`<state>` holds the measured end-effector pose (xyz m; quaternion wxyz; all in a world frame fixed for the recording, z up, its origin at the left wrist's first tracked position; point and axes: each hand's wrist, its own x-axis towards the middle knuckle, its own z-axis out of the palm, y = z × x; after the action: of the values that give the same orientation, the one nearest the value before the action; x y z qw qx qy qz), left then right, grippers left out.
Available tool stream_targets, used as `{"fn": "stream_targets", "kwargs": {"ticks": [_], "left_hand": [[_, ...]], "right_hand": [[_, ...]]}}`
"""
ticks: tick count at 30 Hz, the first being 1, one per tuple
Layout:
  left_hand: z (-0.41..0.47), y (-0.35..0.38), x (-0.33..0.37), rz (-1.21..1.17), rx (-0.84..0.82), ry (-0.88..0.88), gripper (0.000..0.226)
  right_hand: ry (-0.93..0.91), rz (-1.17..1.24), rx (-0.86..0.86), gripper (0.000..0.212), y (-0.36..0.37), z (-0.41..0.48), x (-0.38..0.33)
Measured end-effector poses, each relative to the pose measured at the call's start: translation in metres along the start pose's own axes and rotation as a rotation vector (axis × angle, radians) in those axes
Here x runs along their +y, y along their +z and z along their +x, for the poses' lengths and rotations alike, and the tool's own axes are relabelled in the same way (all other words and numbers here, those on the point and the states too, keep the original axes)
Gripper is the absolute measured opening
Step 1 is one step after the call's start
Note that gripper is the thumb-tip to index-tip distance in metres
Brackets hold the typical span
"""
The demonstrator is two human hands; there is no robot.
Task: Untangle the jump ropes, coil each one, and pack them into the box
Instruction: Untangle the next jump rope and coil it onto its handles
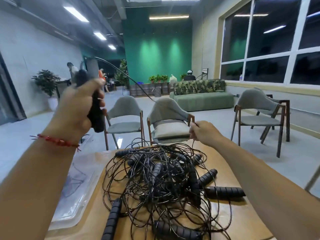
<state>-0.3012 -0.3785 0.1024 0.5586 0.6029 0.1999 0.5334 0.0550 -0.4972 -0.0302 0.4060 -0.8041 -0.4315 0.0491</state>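
A large room with a green back wall holds a wooden table [239, 220] in the foreground. At the table's left edge lies a clear plastic box [76, 187], apart from the ropes. Above it the left hand [78, 108], a red bracelet [55, 141] on its wrist, is raised with fingers and thumb curled round a black foam handle [96, 111], whose top is blurred. From there a thin black cord [131, 78] arcs rightward across the room. The tangled jump ropes [159, 179] sit heaped mid-table, cords looped over many ribbed black handles. Behind stand two grey chairs [124, 116] and a green sofa [202, 99]. The right hand [204, 130] hovers over the pile's far side, thumb and fingertips pinching one cord that drops into the heap.
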Motion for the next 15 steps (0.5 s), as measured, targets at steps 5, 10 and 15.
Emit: {"fn": "stream_targets", "kwargs": {"ticks": [5, 10, 15], "left_hand": [[-0.012, 0.036, -0.051, 0.276, -0.211, -0.108, 0.023], [-0.029, 0.1, -0.084, 0.381, -0.423, -0.138, 0.043], [-0.032, 0.128, -0.104, 0.241, -0.562, -0.271, 0.03]], "right_hand": [[-0.189, 0.484, 0.036, 0.049, -0.027, -0.027, -0.095], [-0.444, 0.741, -0.132, 0.046, -0.054, -0.061, -0.191], [-0.533, 0.779, -0.252, 0.047, -0.06, -0.086, -0.223]]}}
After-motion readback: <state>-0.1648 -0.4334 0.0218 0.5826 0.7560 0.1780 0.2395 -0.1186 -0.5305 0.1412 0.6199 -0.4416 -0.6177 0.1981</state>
